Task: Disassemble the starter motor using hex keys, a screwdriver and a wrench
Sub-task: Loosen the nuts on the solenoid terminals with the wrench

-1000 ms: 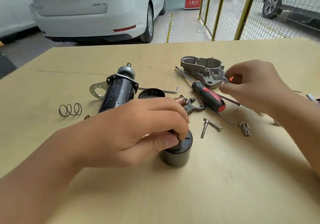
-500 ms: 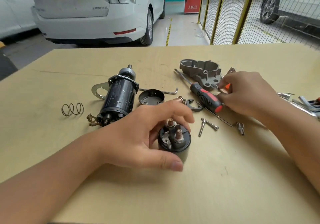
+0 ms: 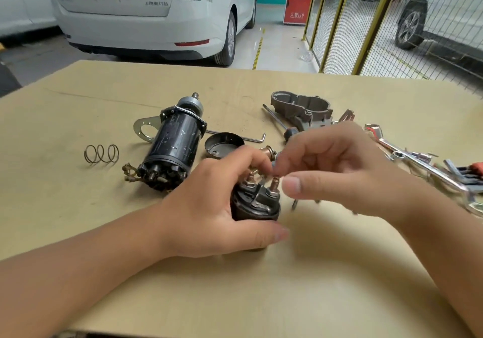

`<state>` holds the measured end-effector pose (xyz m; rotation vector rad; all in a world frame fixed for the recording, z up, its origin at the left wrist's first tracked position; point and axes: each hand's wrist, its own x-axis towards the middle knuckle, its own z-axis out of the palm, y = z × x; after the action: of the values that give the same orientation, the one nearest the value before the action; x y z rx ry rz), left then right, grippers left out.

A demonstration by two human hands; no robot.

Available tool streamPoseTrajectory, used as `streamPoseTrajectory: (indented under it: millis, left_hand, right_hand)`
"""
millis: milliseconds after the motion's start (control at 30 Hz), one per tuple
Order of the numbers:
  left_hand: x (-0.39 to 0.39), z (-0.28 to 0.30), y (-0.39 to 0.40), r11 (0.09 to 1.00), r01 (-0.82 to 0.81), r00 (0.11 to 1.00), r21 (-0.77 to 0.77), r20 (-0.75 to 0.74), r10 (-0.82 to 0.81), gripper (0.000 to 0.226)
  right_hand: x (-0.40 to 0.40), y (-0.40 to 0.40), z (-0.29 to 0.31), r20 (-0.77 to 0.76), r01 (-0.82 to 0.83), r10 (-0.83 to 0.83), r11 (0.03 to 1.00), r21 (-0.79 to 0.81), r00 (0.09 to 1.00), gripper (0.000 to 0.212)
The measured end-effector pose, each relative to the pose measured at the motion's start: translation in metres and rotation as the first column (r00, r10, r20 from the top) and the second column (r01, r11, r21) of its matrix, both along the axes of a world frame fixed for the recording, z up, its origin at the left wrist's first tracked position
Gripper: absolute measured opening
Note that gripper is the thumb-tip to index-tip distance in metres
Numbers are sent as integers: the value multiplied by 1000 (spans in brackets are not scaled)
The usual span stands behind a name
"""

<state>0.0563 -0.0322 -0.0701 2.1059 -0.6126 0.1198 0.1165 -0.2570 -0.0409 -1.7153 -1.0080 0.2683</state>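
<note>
The left hand [image 3: 209,204] is gripping the solenoid [image 3: 254,203], a dark cylinder standing upright near the middle of the worktop [image 3: 78,207], with the thumb curling round its near side and the fingers wrapping its far side. Two threaded studs are sticking up from the solenoid's top. The right hand [image 3: 337,170] is hovering just above and to the right of those studs, its fingertips bunching together at the top of the solenoid close to the left hand's fingertips, its thumb stretching out toward the right-hand stud; motion blur is hiding whether those fingers are pinching anything, so I cannot tell. The motor body [image 3: 173,145], a black cylinder with a metal bracket at its far end, is lying on its side left of centre, its wired end pointing toward the near edge. A coil spring [image 3: 101,153] is lying well to its left. A dark round cap [image 3: 223,144] is sitting open side up just right of the motor body, with a hex key [image 3: 251,139] lying beyond it. A grey cast housing [image 3: 300,107] is resting toward the far edge, and a screwdriver [image 3: 277,122] is lying beside it, its handle partly hidden behind the right hand. Wrenches [image 3: 407,154] and other tools are lying toward the right edge, blurred.
</note>
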Motion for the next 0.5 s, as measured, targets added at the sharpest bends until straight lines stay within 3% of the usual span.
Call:
streamPoseTrajectory:
  millis: [100,300,500]
  left_hand:
    - [1,-1,1,999,-27,998,-25,-52,26,67]
    - [4,-2,1,987,-19,975,-159,-220,-17,68]
    - [7,0,0,994,-109,984,-11,-145,106,54]
  right_hand:
    - [3,5,-5,-59,-46,46,999,-4,997,24]
    - [8,5,-9,-10,-10,9,994,-110,1000,19]
    - [14,1,-12,-63,-10,1,991,-132,998,18]
